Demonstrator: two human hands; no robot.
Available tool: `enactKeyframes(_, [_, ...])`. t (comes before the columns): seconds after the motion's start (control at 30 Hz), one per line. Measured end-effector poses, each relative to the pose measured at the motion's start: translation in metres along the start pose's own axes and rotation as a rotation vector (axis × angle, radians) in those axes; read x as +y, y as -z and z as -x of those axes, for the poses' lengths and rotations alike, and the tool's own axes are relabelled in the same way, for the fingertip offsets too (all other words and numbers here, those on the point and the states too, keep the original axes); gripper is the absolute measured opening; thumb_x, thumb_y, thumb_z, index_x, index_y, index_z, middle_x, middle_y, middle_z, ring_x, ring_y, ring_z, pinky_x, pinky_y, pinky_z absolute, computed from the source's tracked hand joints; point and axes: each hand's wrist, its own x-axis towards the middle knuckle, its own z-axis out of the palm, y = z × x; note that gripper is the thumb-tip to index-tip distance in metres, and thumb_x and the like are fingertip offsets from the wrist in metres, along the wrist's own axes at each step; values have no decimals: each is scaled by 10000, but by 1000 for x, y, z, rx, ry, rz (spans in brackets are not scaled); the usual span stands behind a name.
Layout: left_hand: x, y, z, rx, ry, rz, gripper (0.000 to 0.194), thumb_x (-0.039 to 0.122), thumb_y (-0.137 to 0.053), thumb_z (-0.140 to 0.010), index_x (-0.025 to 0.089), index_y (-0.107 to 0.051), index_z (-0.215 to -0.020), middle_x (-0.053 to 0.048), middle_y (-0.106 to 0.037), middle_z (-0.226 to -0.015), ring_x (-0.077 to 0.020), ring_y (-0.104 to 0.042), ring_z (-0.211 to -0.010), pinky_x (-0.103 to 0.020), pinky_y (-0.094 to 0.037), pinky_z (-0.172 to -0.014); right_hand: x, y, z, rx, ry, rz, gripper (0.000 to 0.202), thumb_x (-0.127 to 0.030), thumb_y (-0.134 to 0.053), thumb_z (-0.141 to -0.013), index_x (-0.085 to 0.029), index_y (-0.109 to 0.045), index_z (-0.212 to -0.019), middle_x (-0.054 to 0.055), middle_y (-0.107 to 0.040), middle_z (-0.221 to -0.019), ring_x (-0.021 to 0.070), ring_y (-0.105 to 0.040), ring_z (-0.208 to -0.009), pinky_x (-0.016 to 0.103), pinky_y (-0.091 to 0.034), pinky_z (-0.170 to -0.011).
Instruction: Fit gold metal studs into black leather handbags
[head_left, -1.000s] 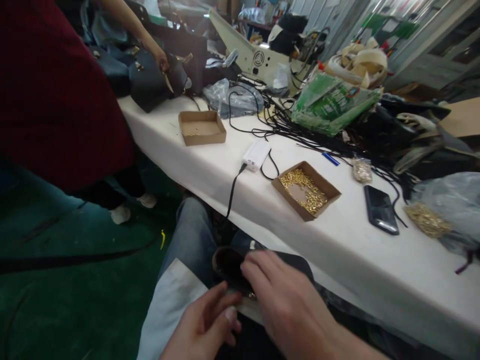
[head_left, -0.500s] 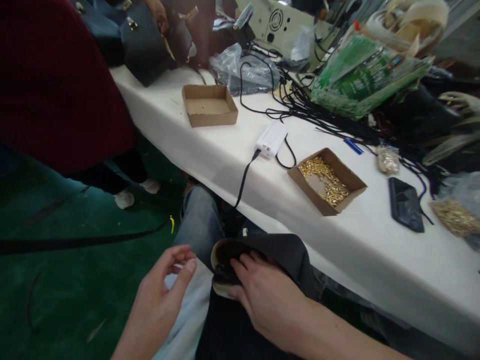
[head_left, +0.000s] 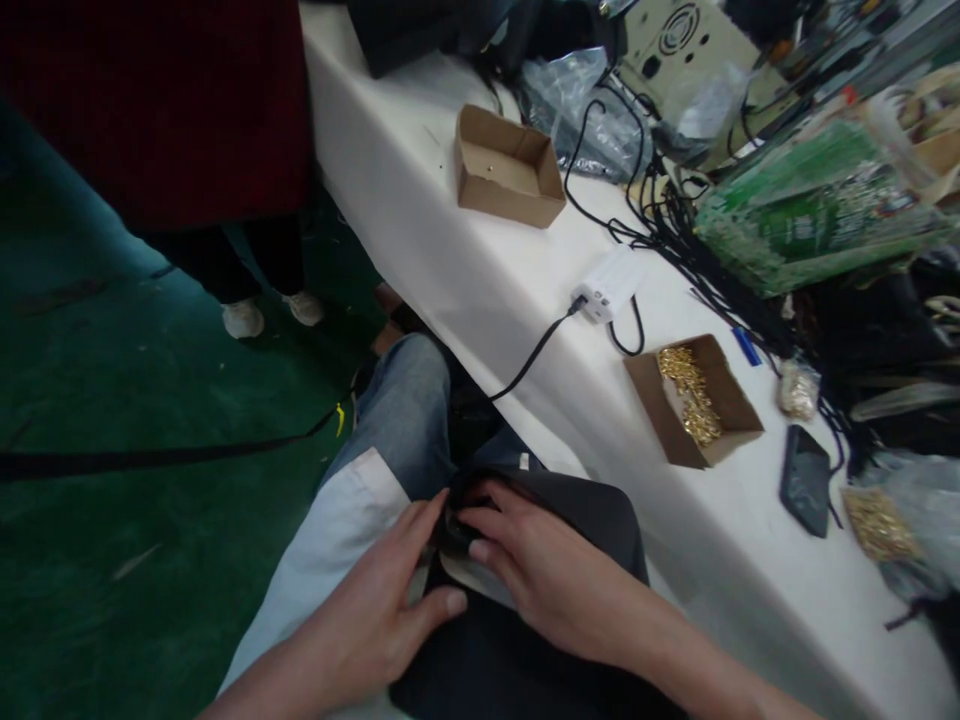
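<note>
A black bag (head_left: 592, 510) lies across my lap, its mouth turned up and showing a paler lining. At the left end of the mouth, my left hand (head_left: 390, 590) grips the bag's side, fingers at the rim and thumb across the front. My right hand (head_left: 532, 570) reaches into the mouth with curled fingers, its thumb against the front rim. The tips of the right fingers are partly hidden inside, and whether they pinch anything besides the bag does not show.
On the white table (head_left: 525, 300) are a cardboard box (head_left: 510, 205) with few small bits, a box of gold hardware (head_left: 694, 400), a white power bank (head_left: 611, 285) with a cable, and a phone (head_left: 806, 480). A person in a dark red garment (head_left: 172, 120) stands at left.
My left hand has moved right from the air beside the bag onto its rim. The right hand stays in the mouth. The camera view has shifted and turned.
</note>
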Motion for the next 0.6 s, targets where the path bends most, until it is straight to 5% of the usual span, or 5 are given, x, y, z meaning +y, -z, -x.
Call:
enactKeyframes(0.17, [6, -3, -7, 14, -19, -105, 606, 336, -624, -1117, 231, -507, -1701, -186, -428, -1821, -355, -462, -1676, -621, -462, -1346, 7, -13, -10, 43, -66, -186, 233, -50, -674, -1030, -210, -791, -1153, 59, -767, -1243, 242, -701, -1213, 357, -511, -1101])
enactKeyframes(0.3, [4, -8, -6, 18, -57, -130, 654, 197, -609, -1064, 206, -467, -1702, -169, -538, -1753, -315, -531, -1631, -584, -478, -1350, 11, -28, -4, 86, -140, -325, 227, -47, -705, -991, -228, -772, -1110, 16, -781, -1161, 220, -720, -1132, 331, -508, -1020])
enactKeyframes(0.47, [3, -20, -8, 164, -30, -199, 574, 178, -632, -1009, 195, -550, -1577, -188, -719, -1524, -351, -725, -1392, -586, -626, -1179, 12, -43, 3, 149, -162, -401, 168, -78, -681, -992, -222, -733, -1060, 30, -779, -1175, 229, -713, -1138, 344, -505, -1031])
enactKeyframes(0.6, [7, -21, -10, 194, -119, -299, 850, 115, -619, -968, 220, -309, -1753, -173, -752, -1436, -347, -759, -1291, -582, -659, -1102, 16, -49, 5, 172, -201, -448, 102, -144, -650, -1009, -230, -680, -963, 17, -762, -1071, 225, -699, -1045, 333, -513, -972])
